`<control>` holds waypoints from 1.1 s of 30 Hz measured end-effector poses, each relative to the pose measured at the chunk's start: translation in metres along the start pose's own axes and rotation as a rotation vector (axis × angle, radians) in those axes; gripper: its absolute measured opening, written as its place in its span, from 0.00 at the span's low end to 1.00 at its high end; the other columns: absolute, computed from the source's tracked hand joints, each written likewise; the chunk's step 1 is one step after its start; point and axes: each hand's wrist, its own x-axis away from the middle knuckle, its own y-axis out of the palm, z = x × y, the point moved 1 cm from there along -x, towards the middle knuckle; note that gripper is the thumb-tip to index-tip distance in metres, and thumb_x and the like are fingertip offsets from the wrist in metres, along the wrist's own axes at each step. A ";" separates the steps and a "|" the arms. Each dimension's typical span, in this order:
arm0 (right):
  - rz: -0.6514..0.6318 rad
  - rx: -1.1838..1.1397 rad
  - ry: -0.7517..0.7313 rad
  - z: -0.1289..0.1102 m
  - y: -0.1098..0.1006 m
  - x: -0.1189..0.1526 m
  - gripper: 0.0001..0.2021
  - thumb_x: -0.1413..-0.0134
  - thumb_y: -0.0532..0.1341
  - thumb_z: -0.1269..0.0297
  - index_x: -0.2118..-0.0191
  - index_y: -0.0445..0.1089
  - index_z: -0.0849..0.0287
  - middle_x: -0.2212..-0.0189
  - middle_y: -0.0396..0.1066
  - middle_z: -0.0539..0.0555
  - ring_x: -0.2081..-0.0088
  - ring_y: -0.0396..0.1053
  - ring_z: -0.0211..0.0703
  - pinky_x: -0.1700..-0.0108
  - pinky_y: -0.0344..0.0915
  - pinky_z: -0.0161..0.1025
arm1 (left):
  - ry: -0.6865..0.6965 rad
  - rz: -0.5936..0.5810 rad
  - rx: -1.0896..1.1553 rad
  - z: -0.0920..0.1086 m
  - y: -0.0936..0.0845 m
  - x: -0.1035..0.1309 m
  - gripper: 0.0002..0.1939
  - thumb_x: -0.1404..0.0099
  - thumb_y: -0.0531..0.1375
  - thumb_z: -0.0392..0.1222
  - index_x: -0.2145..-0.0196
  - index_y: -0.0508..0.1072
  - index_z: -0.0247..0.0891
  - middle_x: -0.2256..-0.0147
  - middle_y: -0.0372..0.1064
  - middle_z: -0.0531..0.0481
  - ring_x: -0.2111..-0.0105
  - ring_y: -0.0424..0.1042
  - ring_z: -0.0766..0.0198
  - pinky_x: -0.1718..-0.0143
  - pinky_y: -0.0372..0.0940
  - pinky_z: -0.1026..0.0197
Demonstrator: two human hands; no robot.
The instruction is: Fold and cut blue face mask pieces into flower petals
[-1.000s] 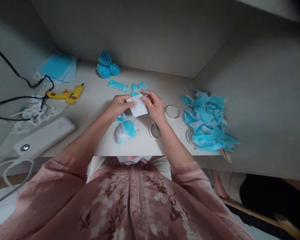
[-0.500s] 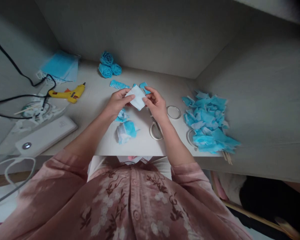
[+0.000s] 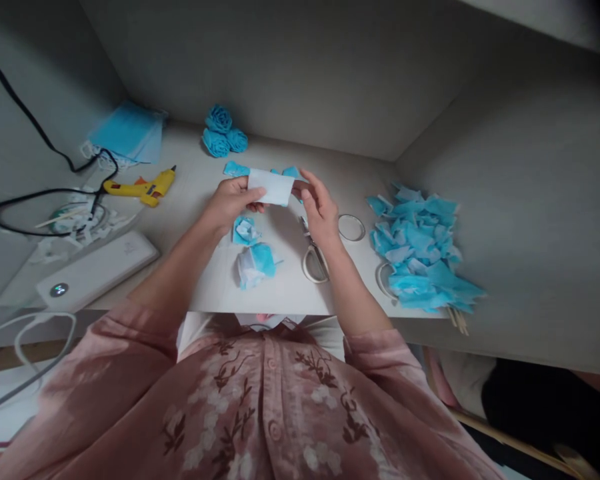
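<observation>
A white rectangular piece of mask fabric [image 3: 275,187] is pinched at its left side by my left hand [image 3: 230,203], thumb on top and fingers beneath. My right hand [image 3: 320,208] is at the fabric's right edge, fingers apart; the thumb is off the fabric, and a finger reaches the edge or just behind it. Below the hands lie a small blue-and-white folded piece [image 3: 247,231] and a larger blue-and-white fabric bundle [image 3: 257,265]. Scissors [image 3: 314,261] rest under my right wrist, partly covered. Blue strips [image 3: 236,169] lie behind the hands.
Three blue fabric roses [image 3: 219,119] stand at the back. On the left are stacked face masks [image 3: 129,133], a yellow glue gun [image 3: 147,188], a black cord and a white power bank [image 3: 97,269]. At right, a round ring [image 3: 351,227] lies near blue fabric flowers on sticks [image 3: 420,247].
The white fabric has turned from a diamond to a level rectangle. My right thumb has come off it, and the right hand has shifted slightly right.
</observation>
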 end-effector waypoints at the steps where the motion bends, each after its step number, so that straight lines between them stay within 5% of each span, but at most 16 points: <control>1: -0.017 -0.015 -0.018 0.000 0.000 0.000 0.27 0.32 0.54 0.40 0.36 0.67 0.48 0.43 0.76 0.56 0.42 0.74 0.50 0.36 0.68 0.52 | 0.007 0.021 0.023 -0.001 0.001 -0.001 0.14 0.46 0.71 0.44 0.66 0.77 0.34 0.74 0.77 0.50 0.77 0.72 0.68 0.72 0.66 0.64; 9: -0.070 0.099 -0.081 -0.003 0.005 0.003 0.16 0.32 0.57 0.50 0.48 0.76 0.49 0.43 0.76 0.54 0.38 0.71 0.49 0.36 0.66 0.51 | -0.023 0.037 0.125 -0.002 0.006 0.000 0.13 0.45 0.71 0.42 0.66 0.74 0.33 0.76 0.74 0.52 0.78 0.72 0.68 0.72 0.66 0.65; 16: -0.026 0.060 -0.032 -0.002 0.009 0.003 0.11 0.38 0.64 0.51 0.57 0.77 0.52 0.53 0.79 0.53 0.48 0.75 0.45 0.43 0.69 0.45 | -0.053 -0.013 0.121 -0.003 0.011 0.004 0.13 0.46 0.72 0.42 0.67 0.75 0.34 0.76 0.75 0.51 0.78 0.73 0.68 0.71 0.67 0.65; 33: 0.095 -0.138 0.150 0.006 0.012 -0.002 0.17 0.46 0.67 0.46 0.62 0.74 0.55 0.64 0.76 0.50 0.60 0.73 0.39 0.52 0.69 0.39 | 0.003 -0.114 0.037 -0.005 0.012 0.003 0.29 0.40 0.67 0.66 0.60 0.75 0.34 0.67 0.79 0.43 0.71 0.75 0.64 0.70 0.66 0.64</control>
